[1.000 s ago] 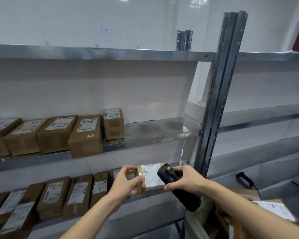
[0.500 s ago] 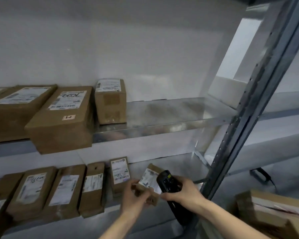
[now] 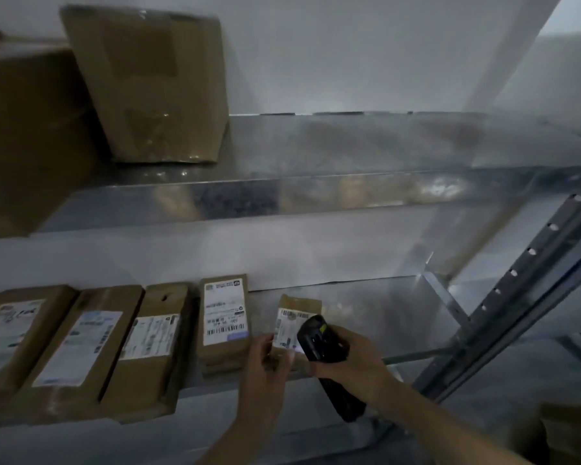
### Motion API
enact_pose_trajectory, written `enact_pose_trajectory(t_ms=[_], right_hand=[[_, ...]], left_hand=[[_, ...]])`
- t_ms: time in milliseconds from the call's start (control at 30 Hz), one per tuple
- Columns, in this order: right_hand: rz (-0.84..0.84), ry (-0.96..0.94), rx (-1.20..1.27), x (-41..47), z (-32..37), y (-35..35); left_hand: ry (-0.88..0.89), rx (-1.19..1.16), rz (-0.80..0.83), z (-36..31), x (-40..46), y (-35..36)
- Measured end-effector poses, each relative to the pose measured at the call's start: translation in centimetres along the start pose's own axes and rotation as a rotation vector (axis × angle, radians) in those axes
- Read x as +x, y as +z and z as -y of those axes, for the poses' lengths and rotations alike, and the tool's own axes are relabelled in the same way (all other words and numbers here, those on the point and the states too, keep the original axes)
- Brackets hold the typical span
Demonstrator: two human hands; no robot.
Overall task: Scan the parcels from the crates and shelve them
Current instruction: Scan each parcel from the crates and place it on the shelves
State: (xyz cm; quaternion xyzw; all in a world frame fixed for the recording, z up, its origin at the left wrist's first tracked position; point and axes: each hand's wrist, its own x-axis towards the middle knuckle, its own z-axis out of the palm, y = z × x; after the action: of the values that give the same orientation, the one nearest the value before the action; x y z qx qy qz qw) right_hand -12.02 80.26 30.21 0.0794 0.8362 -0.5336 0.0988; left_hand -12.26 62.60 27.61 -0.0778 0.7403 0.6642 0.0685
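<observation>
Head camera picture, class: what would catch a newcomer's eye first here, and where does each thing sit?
First, low in the middle, the left hand holds a small labelled parcel while the right hand grips a black scanner against it. Left of them, a row of labelled brown parcels lies along the lower shelf. A bigger cardboard box stands on the shelf above, upper left.
</observation>
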Motion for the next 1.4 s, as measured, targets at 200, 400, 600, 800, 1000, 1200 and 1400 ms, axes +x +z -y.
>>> enact_pose_trajectory(t_ms=[200,400,600,800,1000,1200,1400], right_hand=[[0.082,0.006,0.021,4.3,-2.6,0.4],[0.182,-0.031,-0.011,7.3,-2.2,0.4],[0.187,-0.078,-0.069,9.7,-1.2,0.7],[0.190,-0.103,-0.102,10.8,-1.0,0.7],[0.198,-0.103,-0.074,11.4,-0.2,0.8],[0.159,-0.086,-0.006,10.5,-0.1,0.5],[0.142,-0.044,0.005,8.0,0.1,-1.9]], left_hand=[[-0.004,0.019,-0.123,2.5,2.7,2.0],[-0.022,0.110,-0.263,3.0,4.1,3.3],[-0.007,0.087,-0.348,2.8,6.1,3.4],[0.006,0.143,-0.365,2.8,6.8,3.2],[0.023,0.150,-0.365,2.1,7.1,2.9],[0.044,0.148,-0.369,1.3,6.4,3.0],[0.075,0.147,-0.361,0.1,5.3,2.8]])
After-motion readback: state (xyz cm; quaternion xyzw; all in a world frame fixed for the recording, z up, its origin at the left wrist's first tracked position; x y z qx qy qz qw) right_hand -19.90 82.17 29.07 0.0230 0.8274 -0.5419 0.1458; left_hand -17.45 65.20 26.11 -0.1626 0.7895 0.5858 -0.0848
